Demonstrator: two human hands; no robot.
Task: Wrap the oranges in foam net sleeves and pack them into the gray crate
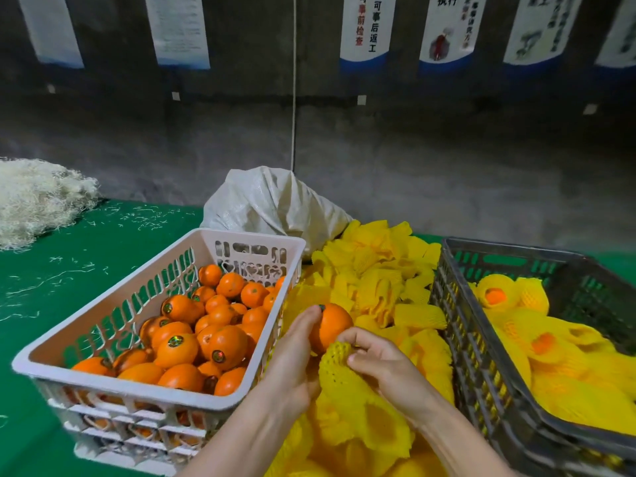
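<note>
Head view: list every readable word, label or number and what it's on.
"事后返工" in black and "事前检查" in red: white poster on the wall, its top cut off by the frame.
"执行": next poster to its right; its smaller text is blurred.
Other posters: too blurred to read.
Stickers on the oranges: too small to read.

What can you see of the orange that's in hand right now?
The orange is round, glossy, bright and bare, with a small dark spot at its top left. The left hand grips it from the left, above the pile of yellow sleeves. The foam net sleeve pinched by the right hand meets its lower edge but does not cover it yet.
</note>
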